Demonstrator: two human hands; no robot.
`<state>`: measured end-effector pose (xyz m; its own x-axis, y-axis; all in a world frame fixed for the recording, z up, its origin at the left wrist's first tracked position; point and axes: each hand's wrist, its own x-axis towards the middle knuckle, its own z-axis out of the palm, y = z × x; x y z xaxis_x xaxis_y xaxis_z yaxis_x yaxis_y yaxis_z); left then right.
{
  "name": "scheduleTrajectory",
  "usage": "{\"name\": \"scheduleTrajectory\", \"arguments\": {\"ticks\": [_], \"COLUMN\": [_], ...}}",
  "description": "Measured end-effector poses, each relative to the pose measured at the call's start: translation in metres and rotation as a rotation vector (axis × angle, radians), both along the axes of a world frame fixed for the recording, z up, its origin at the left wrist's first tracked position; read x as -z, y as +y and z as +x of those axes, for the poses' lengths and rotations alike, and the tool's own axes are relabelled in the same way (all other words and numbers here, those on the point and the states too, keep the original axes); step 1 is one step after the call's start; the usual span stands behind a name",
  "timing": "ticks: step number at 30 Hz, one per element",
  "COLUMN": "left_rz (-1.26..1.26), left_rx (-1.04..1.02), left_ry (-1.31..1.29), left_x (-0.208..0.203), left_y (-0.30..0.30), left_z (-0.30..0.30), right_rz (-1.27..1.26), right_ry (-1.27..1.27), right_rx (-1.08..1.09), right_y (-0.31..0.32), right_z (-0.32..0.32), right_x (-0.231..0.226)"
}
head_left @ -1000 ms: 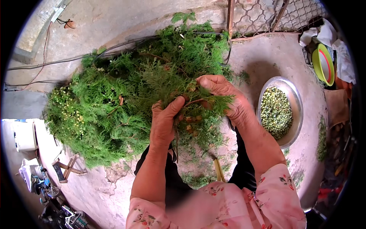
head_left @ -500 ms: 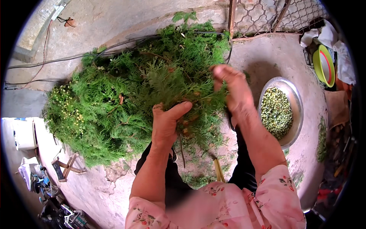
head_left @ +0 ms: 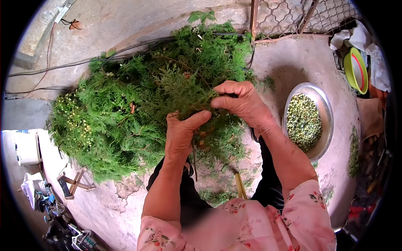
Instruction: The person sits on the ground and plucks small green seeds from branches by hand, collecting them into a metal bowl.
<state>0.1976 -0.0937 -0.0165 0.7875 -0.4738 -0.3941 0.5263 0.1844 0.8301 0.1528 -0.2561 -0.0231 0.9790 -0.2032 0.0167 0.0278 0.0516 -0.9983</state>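
My left hand is closed around a leafy evergreen branch, its bare stem sticking out below the fist. Just to the right, my right hand pinches at the foliage of this same branch with thumb and forefinger; whatever lies between the fingertips is too small to make out clearly. Both hands are over a large heap of cut green branches. Pale yellow-green cones cluster on the heap's left side. To the right stands a metal basin with many small green cones in it.
Black cables run along the wall behind the heap. A yellow-handled tool lies between my legs. A small wooden stool and a white box are at the left. At the right are a lime-green basin and a metal lattice.
My right hand has come left and down onto the foliage beside my left hand, its fingers now closed in a pinch. My left hand keeps its grip on the branch.
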Motion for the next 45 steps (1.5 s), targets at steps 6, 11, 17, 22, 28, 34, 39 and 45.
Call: {"name": "scheduleTrajectory", "arguments": {"ticks": [6,11,17,22,28,34,39,45], "left_rz": [-0.014,-0.063,-0.157,-0.171,-0.117,-0.108,-0.104,0.008], "left_rx": [-0.011,0.001,0.101,0.116,-0.028,-0.101,-0.133,-0.087], "left_ry": [0.044,0.101,0.188,0.163,0.132,0.142,0.106,-0.028], "left_x": [-0.01,-0.002,-0.003,-0.003,-0.005,0.002,0.0,0.01], "left_y": [0.002,0.004,0.0,0.0,0.002,0.006,0.003,0.001], "left_z": [-0.003,0.001,0.001,0.0,0.002,0.005,0.004,0.005], "right_rz": [0.504,0.472,0.644,0.496,0.54,0.742,0.706,0.471], "right_ry": [0.145,0.301,0.306,0.208,0.278,0.27,0.309,0.383], "right_rx": [0.252,0.056,-0.07,-0.18,0.011,-0.16,-0.08,0.047], "right_y": [-0.021,-0.017,0.004,0.002,-0.012,-0.015,-0.006,0.001], "right_z": [0.008,0.003,-0.004,-0.002,0.001,-0.009,-0.013,-0.01], "right_x": [0.0,0.003,0.001,0.005,0.017,0.011,0.004,-0.011]}}
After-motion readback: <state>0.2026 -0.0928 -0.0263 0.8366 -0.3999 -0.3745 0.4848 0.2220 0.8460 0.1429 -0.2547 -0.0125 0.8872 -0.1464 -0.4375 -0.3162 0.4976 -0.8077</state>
